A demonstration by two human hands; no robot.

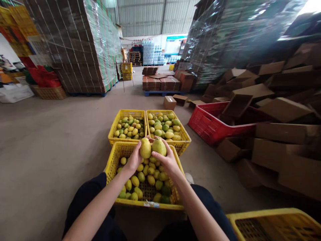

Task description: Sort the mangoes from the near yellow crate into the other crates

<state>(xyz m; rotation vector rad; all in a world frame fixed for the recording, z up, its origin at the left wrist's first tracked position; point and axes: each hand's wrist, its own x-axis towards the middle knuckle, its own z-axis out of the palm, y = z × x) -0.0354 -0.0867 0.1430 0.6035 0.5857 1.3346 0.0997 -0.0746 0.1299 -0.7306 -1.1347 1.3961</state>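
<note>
My left hand (135, 158) is wrapped round a yellow lemon (145, 148), raised above the near yellow crate (150, 204). Beside it, my right hand (167, 158) grips a greener lemon (159, 147). The two fruits are side by side, almost touching. Under my hands, the near crate holds many yellow and green lemons (150, 180), with part of its slatted floor showing. Just beyond stand two more yellow crates, a left one (111, 131) and a right one (187, 136), both filled with lemons.
A red crate (204, 125) with cardboard in it stands to the right, by a heap of cardboard boxes (281, 147). Another yellow crate (273, 214) is at bottom right. Wrapped stacks (100, 43) and a pallet of flattened cartons (162, 83) stand farther back.
</note>
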